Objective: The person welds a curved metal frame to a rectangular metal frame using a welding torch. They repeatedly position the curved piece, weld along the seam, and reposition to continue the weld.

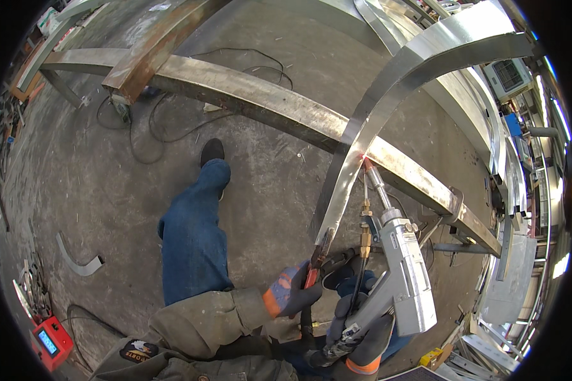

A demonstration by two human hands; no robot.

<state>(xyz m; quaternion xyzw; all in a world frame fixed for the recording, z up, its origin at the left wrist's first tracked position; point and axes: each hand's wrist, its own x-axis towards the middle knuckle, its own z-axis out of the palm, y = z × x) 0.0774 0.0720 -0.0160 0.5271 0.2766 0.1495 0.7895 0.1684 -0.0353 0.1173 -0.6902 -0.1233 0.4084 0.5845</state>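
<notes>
My left hand (291, 293), in a purple and orange work glove, is closed around the red handles of pliers (312, 274). Their dark jaws clamp the near end of a shiny rectangular metal tube (349, 166), which bends away to the upper right. This tube lies across a long steel beam (254, 92). In my right hand (344, 309), also gloved, is the grip of a silver welding gun (408, 263). A small reddish glow shows at its nozzle tip, at the tube's side where it crosses the beam. Brass fittings and a thin wire guide run alongside the nozzle.
A rusty square tube (165, 47) rests across the beam at upper left. Black cables (152, 136) loop over the floor beyond it. A short curved metal offcut (77, 259) and a red box with a lit display (53, 343) lie at left. Long metal profiles (467, 120) stand at right.
</notes>
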